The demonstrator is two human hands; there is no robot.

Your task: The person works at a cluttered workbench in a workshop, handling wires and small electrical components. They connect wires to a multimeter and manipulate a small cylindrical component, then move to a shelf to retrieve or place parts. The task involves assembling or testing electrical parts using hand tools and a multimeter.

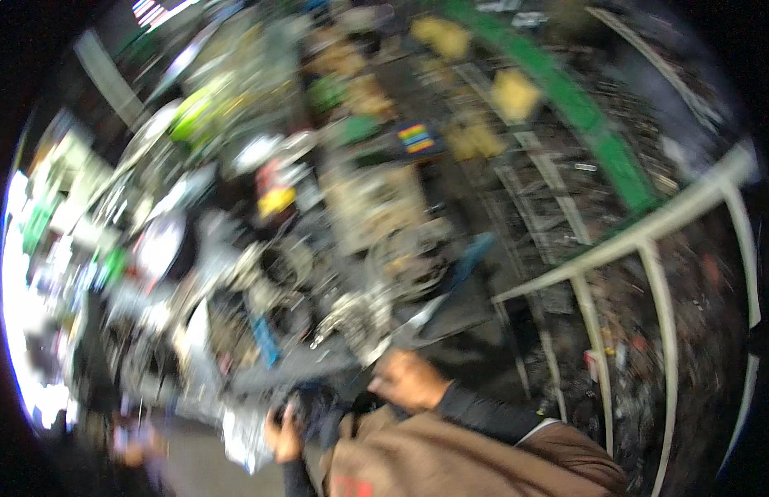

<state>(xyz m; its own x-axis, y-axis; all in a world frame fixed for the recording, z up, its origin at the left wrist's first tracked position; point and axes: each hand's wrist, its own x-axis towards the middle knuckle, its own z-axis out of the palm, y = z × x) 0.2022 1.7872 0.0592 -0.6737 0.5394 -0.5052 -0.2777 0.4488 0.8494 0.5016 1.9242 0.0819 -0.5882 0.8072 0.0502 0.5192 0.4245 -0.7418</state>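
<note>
Motion blurs the whole view. My left hand [285, 432] is low in the middle, beside a dark rounded object [314, 403]; its fingers are too smeared to show whether they grip it. Farther right, my right hand [407, 381] is curled closed in front of my brown garment, and I cannot make out what is in it. Just beyond its fingers lies a shiny silver metal part [357, 323] on the cluttered bench. A long tool with a blue handle [471, 261] lies ahead and to the right, its pale end pointing toward my right hand.
Wire coils [409, 261], a short blue bar [264, 340] and a red-and-yellow item [276, 197] crowd the bench. A pale metal railing [621, 257] curves along the right. Beyond it runs a green beam [567, 95]. Clear plastic [245, 439] hangs near my left hand.
</note>
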